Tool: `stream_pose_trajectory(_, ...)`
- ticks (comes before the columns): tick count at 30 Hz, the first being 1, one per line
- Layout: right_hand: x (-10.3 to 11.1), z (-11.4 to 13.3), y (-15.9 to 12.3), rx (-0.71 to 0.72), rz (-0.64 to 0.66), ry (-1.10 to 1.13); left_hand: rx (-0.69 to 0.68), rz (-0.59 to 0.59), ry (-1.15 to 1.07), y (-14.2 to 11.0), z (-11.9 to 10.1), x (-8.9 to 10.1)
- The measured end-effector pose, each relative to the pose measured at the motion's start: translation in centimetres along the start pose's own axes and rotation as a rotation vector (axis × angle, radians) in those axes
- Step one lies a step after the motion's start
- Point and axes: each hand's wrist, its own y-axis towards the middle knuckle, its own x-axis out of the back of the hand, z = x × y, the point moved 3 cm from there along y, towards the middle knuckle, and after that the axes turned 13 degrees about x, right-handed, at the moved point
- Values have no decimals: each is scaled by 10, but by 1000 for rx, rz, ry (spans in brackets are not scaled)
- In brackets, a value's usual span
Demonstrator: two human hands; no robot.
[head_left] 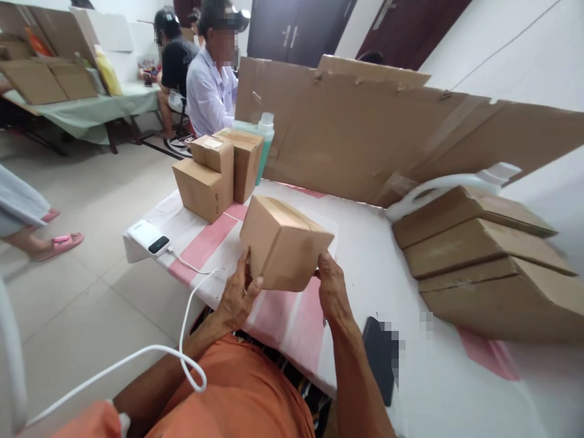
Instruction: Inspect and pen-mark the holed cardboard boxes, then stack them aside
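Note:
Between my two hands is a closed brown cardboard box [292,258], tilted, at the near side of the table. My left hand [237,295] grips its left lower corner, thumb on the near face and fingers along the side. At the right edge, my right hand [334,286] holds the box with the thumb up near its corner; the other fingers are partly hidden behind it. Whether the box rests on the cloth or is lifted I cannot tell. Beyond it to the left stands a group of small cardboard boxes [205,191].
A white power bank [148,237] with a cable sits at the table's left edge. A dark phone [379,359] lies right of my right arm. Several boxes [469,267] are stacked at right beside a white jug [449,182]. A cardboard panel [347,128] borders the back; people sit beyond.

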Motion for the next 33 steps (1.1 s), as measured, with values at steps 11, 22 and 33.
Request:
stream_pose_trajectory(11, -46, 5, 68, -76, 428, 185, -70, -205, -111, -21, 14, -27)
stream_pose_trajectory(22, -135, 61, 124, 24, 681, 204, -133, -439, -139, 2, 7, 7)
stream_pose_trajectory(33, -110, 54, 117, 20, 592, 44, -50, -295, -182, 5, 12, -6)
